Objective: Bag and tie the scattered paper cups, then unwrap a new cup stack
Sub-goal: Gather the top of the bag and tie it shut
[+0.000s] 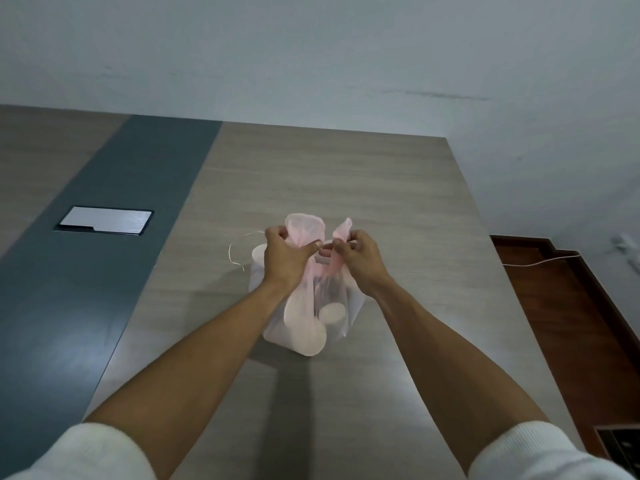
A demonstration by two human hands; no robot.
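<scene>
Handles of the pink bag [313, 306] stand up at twelve o'clock from the cups [332, 315] inside, mid-table [381, 188]; the left hand [285, 256] grips one, the right hand [358, 256] pinches the other, knuckles nearly touching, ready to cross them

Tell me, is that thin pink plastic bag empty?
No. White paper cups show through the thin pink plastic bag, while both hands pinch its handles.
</scene>
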